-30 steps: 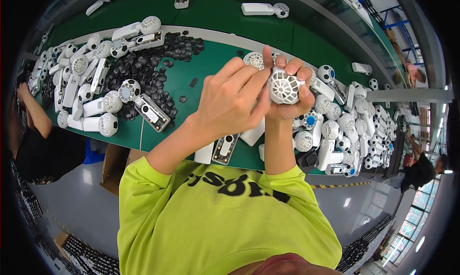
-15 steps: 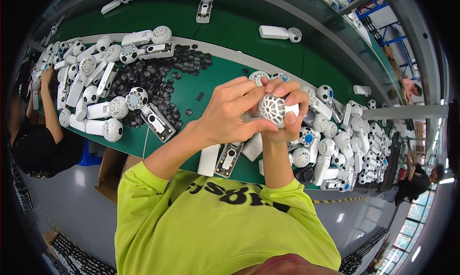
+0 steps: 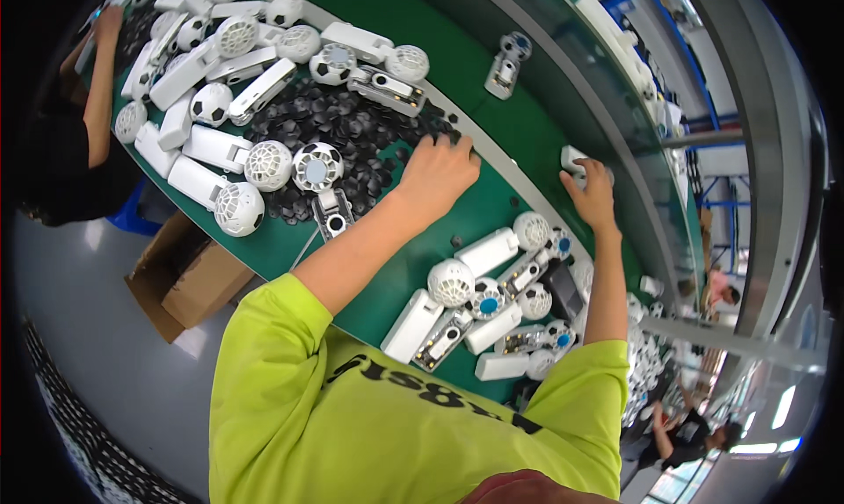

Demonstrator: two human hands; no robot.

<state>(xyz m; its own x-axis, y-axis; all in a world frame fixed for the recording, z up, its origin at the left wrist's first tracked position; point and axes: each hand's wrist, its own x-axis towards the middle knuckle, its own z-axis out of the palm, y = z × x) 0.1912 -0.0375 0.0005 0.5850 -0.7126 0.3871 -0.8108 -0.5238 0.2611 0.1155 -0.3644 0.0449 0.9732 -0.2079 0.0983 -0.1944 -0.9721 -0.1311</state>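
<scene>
Head camera view, upright, with edges curving toward the rim. Nearest, along the lower edge, is a person in a yellow-green T-shirt (image 3: 396, 434), both forearms reaching up the frame. Left of centre, below the bench edge, stands an open cardboard box (image 3: 211, 284). Across the middle runs a green workbench (image 3: 391, 271). Right of its centre lies a cluster of white handheld devices (image 3: 451, 284) with lattice ball heads; among them are open-cased ones (image 3: 443, 339), some heads bearing a blue disc. Left of centre, a heap of black pentagonal pieces (image 3: 321, 122) is spread beside a larger group of similar devices (image 3: 202, 60), several with soccer-ball patterning. The left hand (image 3: 440, 177) is over the right margin of this heap, back upward, fingers bent down; whether they grip a piece cannot be told. Beyond the bench's pale rim (image 3: 492, 144), the right hand (image 3: 593, 195) is at a white ball-headed device (image 3: 572, 158) on the green belt (image 3: 453, 51), right of centre. Thumb and fingers are parted about its ball end; whether they grasp it cannot be told. Another device (image 3: 503, 73) lies farther up the belt. Farther off, a co-worker's arm (image 3: 99, 91) appears upper left, and another co-worker (image 3: 681, 438) lower right.
</scene>
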